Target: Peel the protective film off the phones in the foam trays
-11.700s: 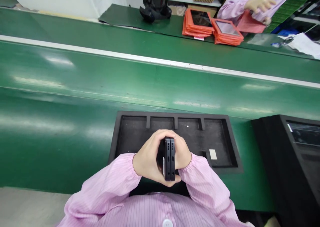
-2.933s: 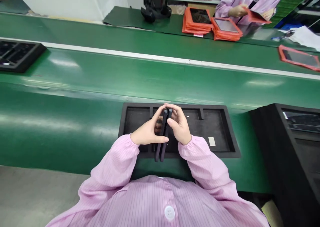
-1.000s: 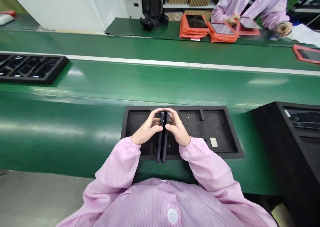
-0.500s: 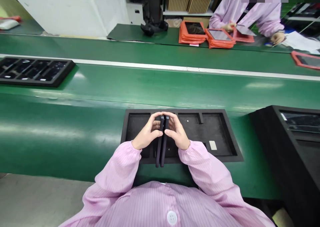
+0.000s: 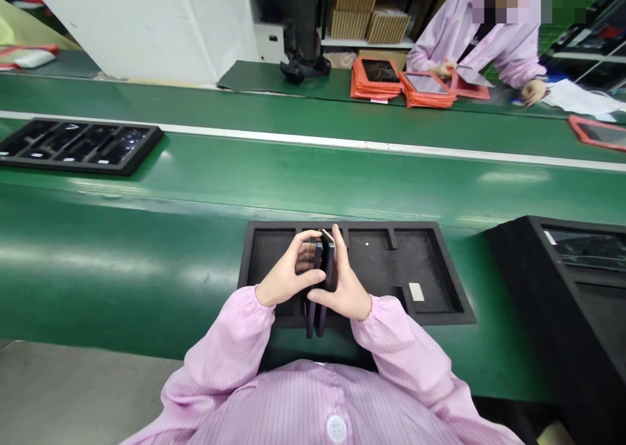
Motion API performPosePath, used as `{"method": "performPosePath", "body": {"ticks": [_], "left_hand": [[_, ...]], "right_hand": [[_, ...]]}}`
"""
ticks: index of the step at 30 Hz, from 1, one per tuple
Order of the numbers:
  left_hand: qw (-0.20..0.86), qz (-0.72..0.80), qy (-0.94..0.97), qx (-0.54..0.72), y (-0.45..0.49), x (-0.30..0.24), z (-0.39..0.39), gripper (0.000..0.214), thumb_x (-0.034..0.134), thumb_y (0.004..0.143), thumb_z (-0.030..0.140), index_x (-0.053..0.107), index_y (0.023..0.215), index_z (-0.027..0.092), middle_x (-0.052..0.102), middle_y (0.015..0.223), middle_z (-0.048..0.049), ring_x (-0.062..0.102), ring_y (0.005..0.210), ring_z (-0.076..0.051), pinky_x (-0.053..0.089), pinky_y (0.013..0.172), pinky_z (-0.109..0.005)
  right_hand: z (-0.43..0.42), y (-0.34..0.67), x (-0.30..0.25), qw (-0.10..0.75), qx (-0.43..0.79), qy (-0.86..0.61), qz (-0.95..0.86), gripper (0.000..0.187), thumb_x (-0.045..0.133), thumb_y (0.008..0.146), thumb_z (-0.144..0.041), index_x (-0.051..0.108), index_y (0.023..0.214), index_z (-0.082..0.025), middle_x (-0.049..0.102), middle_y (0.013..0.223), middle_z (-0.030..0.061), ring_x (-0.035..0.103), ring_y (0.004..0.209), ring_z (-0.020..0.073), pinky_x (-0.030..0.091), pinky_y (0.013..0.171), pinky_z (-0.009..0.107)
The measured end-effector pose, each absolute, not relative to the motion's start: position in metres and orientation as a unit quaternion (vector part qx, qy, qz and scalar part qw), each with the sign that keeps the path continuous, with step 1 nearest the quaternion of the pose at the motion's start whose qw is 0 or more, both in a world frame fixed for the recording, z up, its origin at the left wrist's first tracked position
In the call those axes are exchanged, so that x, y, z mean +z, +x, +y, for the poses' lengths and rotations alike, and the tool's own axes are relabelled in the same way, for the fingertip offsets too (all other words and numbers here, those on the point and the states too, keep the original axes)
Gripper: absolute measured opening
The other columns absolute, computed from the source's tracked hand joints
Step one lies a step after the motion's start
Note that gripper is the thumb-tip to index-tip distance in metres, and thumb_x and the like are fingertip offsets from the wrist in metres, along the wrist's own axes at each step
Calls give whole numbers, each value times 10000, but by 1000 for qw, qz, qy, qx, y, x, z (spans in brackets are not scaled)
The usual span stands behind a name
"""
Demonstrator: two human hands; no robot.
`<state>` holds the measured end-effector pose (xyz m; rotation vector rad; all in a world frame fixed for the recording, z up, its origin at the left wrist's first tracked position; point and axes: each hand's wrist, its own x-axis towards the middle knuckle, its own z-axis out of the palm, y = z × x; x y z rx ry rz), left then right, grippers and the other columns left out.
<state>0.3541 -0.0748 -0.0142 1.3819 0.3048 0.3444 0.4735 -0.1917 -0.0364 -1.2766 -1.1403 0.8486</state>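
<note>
Two dark phones [image 5: 319,301] are pressed back to back and stand on edge between my hands, just above a black foam tray [image 5: 430,262] at the near edge of the green bench. My left hand [image 5: 286,278] wraps the left phone, thumb across its edge. My right hand [image 5: 342,288] grips the right phone, fingers stretched up along its side. A small white label [image 5: 416,291] lies in the tray's right compartment.
A second black tray [image 5: 81,146] with phones rides the green conveyor [image 5: 342,177] at the left. A black box [image 5: 562,288] stands at the right. Across the belt a person in pink [image 5: 489,47] handles tablets beside orange stacks [image 5: 379,79].
My right fingers have straightened up along the phones. The tray on the conveyor has drifted further right. My view has tilted up a little.
</note>
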Motion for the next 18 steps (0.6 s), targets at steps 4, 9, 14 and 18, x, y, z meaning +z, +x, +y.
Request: {"method": "performPosePath", "body": {"ticks": [4, 9, 14, 18], "left_hand": [[691, 161, 676, 198, 353, -11, -85, 666, 824, 679, 275, 423, 1210, 268, 565, 1153, -64, 622, 1020, -237, 515, 899, -402], [567, -47, 732, 375, 353, -16, -86, 819, 894, 615, 397, 443, 1297, 356, 470, 1326, -80, 541, 1211, -289, 470, 1007, -461], [530, -95, 769, 345, 352, -20, -84, 1324, 927, 451, 528, 170, 1518, 323, 496, 1349, -165, 525, 1252, -359, 431, 1064, -543], [521, -40, 784, 336, 350, -22, -86, 1162, 934, 401, 551, 399, 1393, 267, 545, 1287, -151, 560, 1185, -366, 475, 1017, -528]], "right_hand": [[-199, 464, -33, 559, 423, -528, -479, 1162, 789, 751, -471, -26, 1551, -259, 384, 1478, 183, 482, 1321, 302, 466, 1048, 508], [-199, 473, -28, 531, 280, -535, -595, 1122, 819, 690, -461, 124, 1534, -207, 372, 1478, 206, 441, 1344, 356, 411, 1095, 540], [-193, 479, -40, 499, 141, -543, -661, 954, 771, 729, -548, 261, 1472, -234, 453, 1390, 200, 438, 1344, 373, 423, 1087, 574], [-190, 477, -52, 483, 154, -568, -648, 947, 750, 743, -547, 240, 1474, -226, 470, 1374, 208, 438, 1346, 379, 425, 1084, 595]]}}
